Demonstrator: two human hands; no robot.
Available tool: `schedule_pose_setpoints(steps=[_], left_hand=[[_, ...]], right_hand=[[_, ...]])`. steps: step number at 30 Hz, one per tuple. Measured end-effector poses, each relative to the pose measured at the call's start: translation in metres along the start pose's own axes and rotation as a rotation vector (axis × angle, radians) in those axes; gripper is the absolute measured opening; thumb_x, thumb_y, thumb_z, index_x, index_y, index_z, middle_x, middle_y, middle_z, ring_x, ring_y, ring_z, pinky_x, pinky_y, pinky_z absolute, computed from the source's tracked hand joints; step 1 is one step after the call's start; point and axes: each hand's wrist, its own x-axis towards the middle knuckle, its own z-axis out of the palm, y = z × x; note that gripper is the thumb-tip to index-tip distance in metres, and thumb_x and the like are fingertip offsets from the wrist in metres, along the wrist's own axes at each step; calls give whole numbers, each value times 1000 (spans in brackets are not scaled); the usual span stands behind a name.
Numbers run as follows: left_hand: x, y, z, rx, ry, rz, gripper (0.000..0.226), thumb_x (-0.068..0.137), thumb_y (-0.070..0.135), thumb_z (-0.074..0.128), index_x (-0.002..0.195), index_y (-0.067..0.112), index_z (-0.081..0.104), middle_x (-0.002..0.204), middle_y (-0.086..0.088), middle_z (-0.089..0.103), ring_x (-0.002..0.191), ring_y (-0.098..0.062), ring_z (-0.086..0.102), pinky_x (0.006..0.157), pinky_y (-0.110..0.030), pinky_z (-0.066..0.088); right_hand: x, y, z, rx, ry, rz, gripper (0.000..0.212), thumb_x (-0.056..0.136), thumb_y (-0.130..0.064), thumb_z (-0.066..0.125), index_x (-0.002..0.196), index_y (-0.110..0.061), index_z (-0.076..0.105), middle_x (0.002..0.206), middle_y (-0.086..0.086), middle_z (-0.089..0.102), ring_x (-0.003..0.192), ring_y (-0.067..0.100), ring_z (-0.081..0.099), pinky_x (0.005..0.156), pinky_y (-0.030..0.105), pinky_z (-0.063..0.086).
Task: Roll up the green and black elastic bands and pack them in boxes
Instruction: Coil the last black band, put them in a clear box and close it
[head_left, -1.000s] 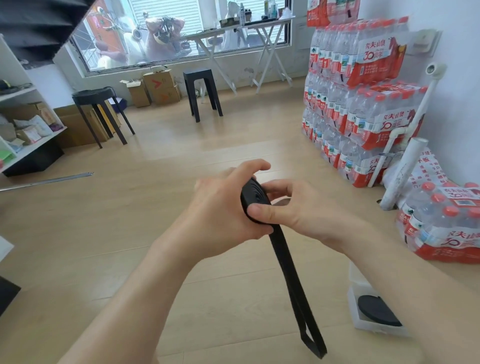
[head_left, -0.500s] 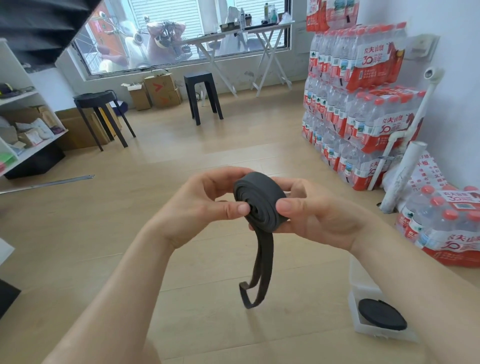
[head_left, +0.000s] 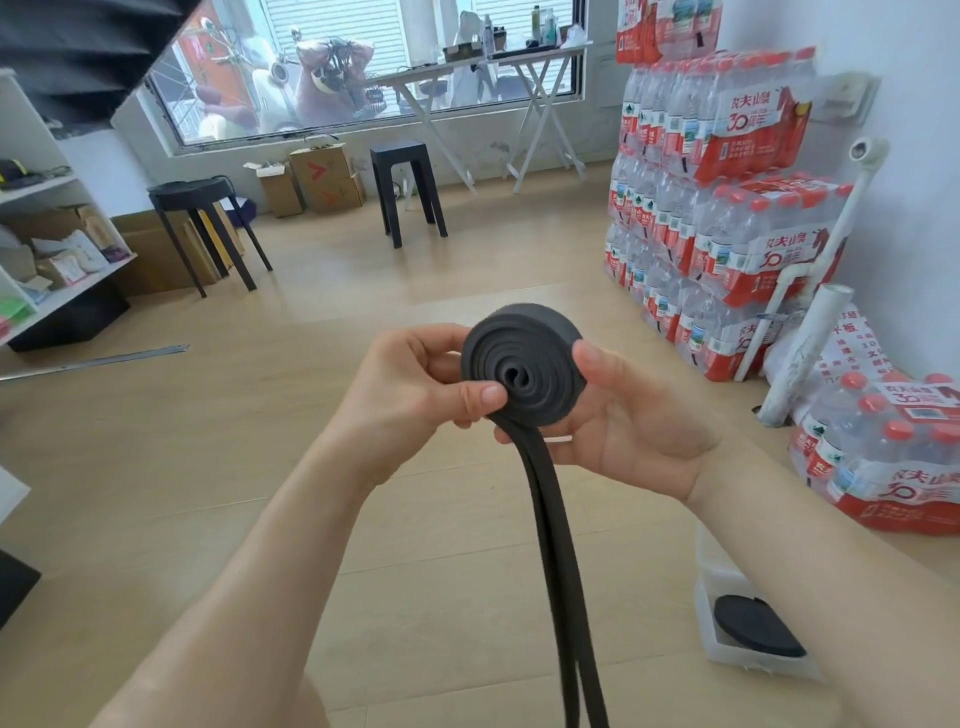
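The left hand (head_left: 415, 384) pinches the coil's near face under its thumb, fingers curled round behind. Between both hands, up over the wooden floor (head_left: 156, 467), there's the black elastic band (head_left: 519, 364): a flat, matte spiral, its loose doubled tail dropping out of the bottom of view. The right hand (head_left: 634, 421) cups the far side, thumb on the rim, fingertips hidden. Lower right, a clear plastic box (head_left: 727, 582), partly behind the forearm (head_left: 831, 597), holds another black roll (head_left: 753, 623).
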Motion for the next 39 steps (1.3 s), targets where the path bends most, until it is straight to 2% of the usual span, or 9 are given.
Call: schedule_pose_setpoints(steps=[4,7,9,18,25,29,34,37,39], left_hand=[[2,2,3,-25,187,-33,34,61,14,79,93,9,68,64,-3,71,52,-12,60,51,-21,48],[4,1,-1,-44,283,-95,24,67,4,75,90,10,69,60,-3,69,48,-12,57,52,-21,50],[5,-1,-2,-29,307,-135,21,73,-2,74,91,8,69,59,-4,68,48,-14,55,52,-22,51],[7,-1,-8,-10,302,-241,22,74,-3,73,95,3,70,58,-5,64,48,-14,52,49,-20,47],[5,3,-9,98,226,-321,15,74,-3,74,84,7,72,56,-4,60,47,-14,47,49,-20,42],[3,3,-12,235,114,-398,12,71,1,77,80,9,76,58,-6,58,50,-14,45,52,-23,39],[2,1,-11,321,1,-477,4,74,8,76,77,10,76,60,-7,55,52,-14,43,53,-24,36],[1,-5,-5,341,-1,-391,26,79,28,76,104,25,72,83,7,69,69,-11,58,59,-17,46],[0,-9,-1,523,59,-171,52,75,38,76,124,39,58,107,22,64,88,1,58,70,-13,43]], right_hand=[[0,2,14,-478,135,8,60,70,-43,78,125,-38,54,100,11,71,94,21,67,96,45,48],[1,6,20,-836,391,-81,70,71,-16,83,124,-40,45,77,4,70,64,6,61,68,20,48],[1,8,19,-967,465,-195,65,75,-10,75,123,-38,41,71,0,69,59,7,58,61,16,44],[-8,-2,12,-1357,518,-429,64,83,-11,70,139,-26,45,109,-8,57,71,13,58,68,4,37],[-9,-10,19,-1401,423,-372,80,80,-15,77,147,-28,34,131,-18,49,80,8,63,75,1,38],[-9,-10,23,-1375,303,-208,89,77,-12,80,148,-33,31,92,-47,46,79,-3,62,71,0,37],[-6,-3,19,-1281,256,-85,87,72,-14,83,145,-33,39,105,-22,65,77,1,70,76,8,46],[-7,-5,14,-1166,359,-69,81,67,-13,86,138,-28,50,106,-21,66,77,3,71,74,4,44],[-9,-9,7,-1053,438,-32,76,65,-11,87,132,-23,56,107,-17,67,87,-1,70,70,0,41]])
